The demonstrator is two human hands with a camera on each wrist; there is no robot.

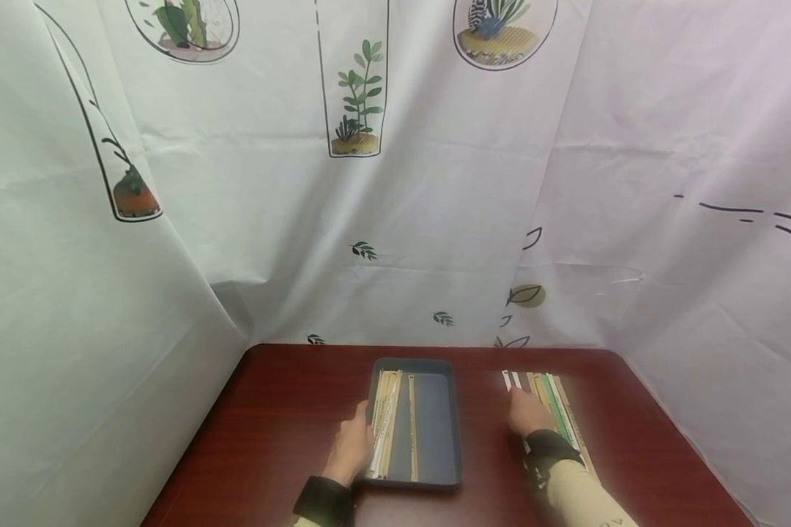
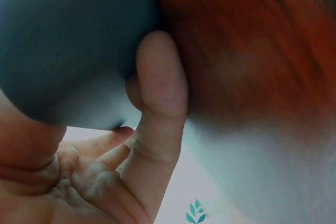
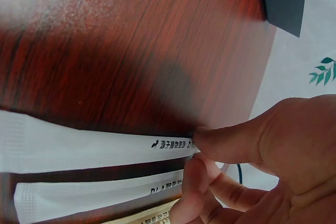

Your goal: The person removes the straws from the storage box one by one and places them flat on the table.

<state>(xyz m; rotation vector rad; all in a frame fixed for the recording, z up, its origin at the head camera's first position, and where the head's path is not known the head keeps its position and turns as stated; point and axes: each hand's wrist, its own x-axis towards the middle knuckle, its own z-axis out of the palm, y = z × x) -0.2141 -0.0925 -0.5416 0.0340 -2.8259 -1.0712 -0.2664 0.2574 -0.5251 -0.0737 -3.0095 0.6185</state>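
Observation:
My left hand (image 1: pixel 352 443) grips the left rim of a dark grey tray (image 1: pixel 438 424), its thumb and fingers (image 2: pixel 161 77) on either side of the wall in the left wrist view. Several thin paper-wrapped straws (image 1: pixel 385 421) lie lengthwise in the tray's left half, with a single brown-wrapped straw (image 1: pixel 413 432) apart from them near the middle. To the right of the tray, my right hand (image 1: pixel 530 412) pinches the edge of a white wrapped straw (image 3: pixel 105 153) between thumb and fingertips. A second white wrapped straw (image 3: pixel 100 198) lies beside it, partly hidden by the fingers.
Brown, green and white wrapped straws (image 1: pixel 556 402) lie in a row under and beyond the right hand on the red-brown table (image 1: pixel 270 410). A white curtain (image 1: pixel 435 219) printed with plants hangs behind the table and at both sides.

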